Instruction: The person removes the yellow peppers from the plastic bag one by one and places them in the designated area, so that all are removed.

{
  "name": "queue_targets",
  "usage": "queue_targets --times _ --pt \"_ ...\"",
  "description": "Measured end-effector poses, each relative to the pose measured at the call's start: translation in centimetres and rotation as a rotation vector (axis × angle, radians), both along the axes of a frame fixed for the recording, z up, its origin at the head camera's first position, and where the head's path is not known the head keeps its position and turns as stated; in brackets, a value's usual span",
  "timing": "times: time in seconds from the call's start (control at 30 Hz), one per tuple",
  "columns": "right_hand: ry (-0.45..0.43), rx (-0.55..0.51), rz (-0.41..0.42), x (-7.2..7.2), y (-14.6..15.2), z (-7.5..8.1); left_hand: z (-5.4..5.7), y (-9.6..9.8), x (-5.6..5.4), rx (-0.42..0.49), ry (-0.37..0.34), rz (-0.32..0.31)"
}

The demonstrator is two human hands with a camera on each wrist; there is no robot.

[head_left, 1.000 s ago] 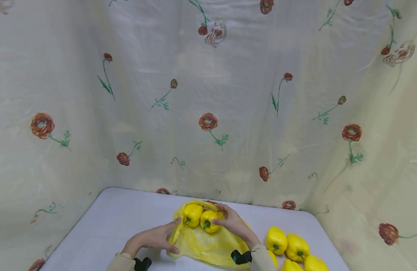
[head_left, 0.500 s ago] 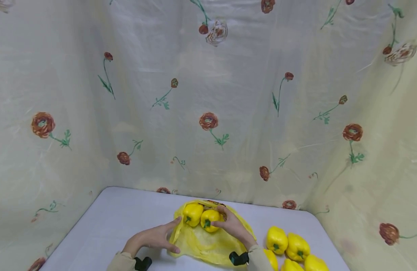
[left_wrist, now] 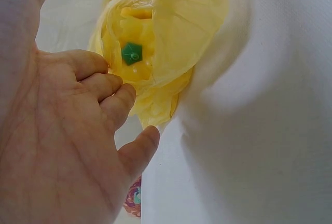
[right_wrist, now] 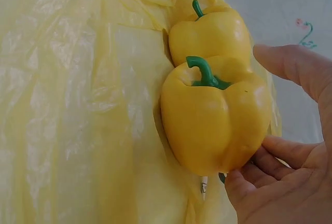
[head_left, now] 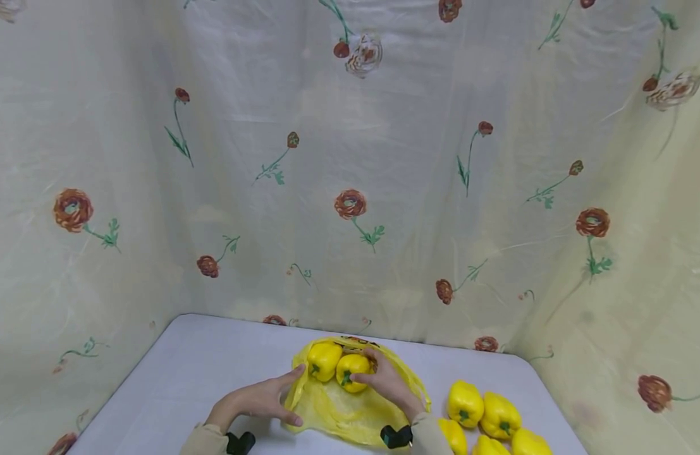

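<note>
A yellow plastic bag [head_left: 350, 414] lies spread on the table with its mouth raised. In it sit two yellow bell peppers with green stems, a left one [head_left: 324, 360] and a right one [head_left: 352, 373], side by side. My left hand [head_left: 258, 399] is at the bag's left rim, fingers loosely spread. In the left wrist view its fingertips [left_wrist: 123, 92] touch the plastic, while the thumb stands apart. My right hand [head_left: 387, 382] curves round the right bell pepper [right_wrist: 215, 117]; in the right wrist view its fingers lie against the underside and the thumb is beside it.
Several more yellow bell peppers [head_left: 500, 414] stand grouped on the white table [head_left: 213, 354] at the right, beside my right sleeve. Flower-printed curtains [head_left: 384, 253] close off the back and both sides. Each wrist wears a small black camera [head_left: 396, 436].
My right hand has shifted slightly leftward and closer in around the right bell pepper. The bag's right edge has opened outward a little. My left hand stays in place.
</note>
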State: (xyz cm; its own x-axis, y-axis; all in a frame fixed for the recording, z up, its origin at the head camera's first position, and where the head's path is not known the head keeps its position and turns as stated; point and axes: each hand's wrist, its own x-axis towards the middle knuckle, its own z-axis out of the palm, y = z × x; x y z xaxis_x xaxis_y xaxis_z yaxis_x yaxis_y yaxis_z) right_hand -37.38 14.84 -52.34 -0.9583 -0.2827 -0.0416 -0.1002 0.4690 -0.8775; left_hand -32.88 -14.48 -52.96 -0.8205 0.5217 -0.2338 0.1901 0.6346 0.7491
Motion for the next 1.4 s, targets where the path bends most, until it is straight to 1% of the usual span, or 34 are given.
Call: queue_targets --times 0.17,0.23,0.37,0.53,0.8,1.1,1.23,1.4 --pt "0.064 0.017 -0.021 0.1 -0.5 -0.5 0.0 0.0 0.0 0.007 0.0 -0.002" --pt "0.067 0.032 -0.036 0.1 -0.7 -0.7 0.0 0.0 0.0 0.016 0.0 -0.008" --pt "0.025 0.054 -0.075 0.1 -1.0 -1.2 -0.1 -0.1 0.0 0.021 0.0 -0.016" --pt "-0.026 0.068 -0.117 0.1 -1.2 -1.6 -0.3 -0.1 -0.1 0.008 0.003 -0.019" --pt "-0.012 0.104 -0.084 0.1 -1.2 -1.5 -0.4 -0.1 -0.3 0.017 0.016 -0.033" --pt "-0.042 0.134 -0.077 0.4 -1.2 -1.4 -0.3 0.0 -0.1 0.009 0.011 -0.029" --pt "-0.052 0.157 -0.074 0.6 -1.1 -1.4 -0.2 0.0 -0.1 0.006 0.022 -0.027" --pt "-0.057 0.155 -0.07 0.9 -1.0 -1.3 -0.4 0.1 -0.2 0.001 0.02 -0.023"
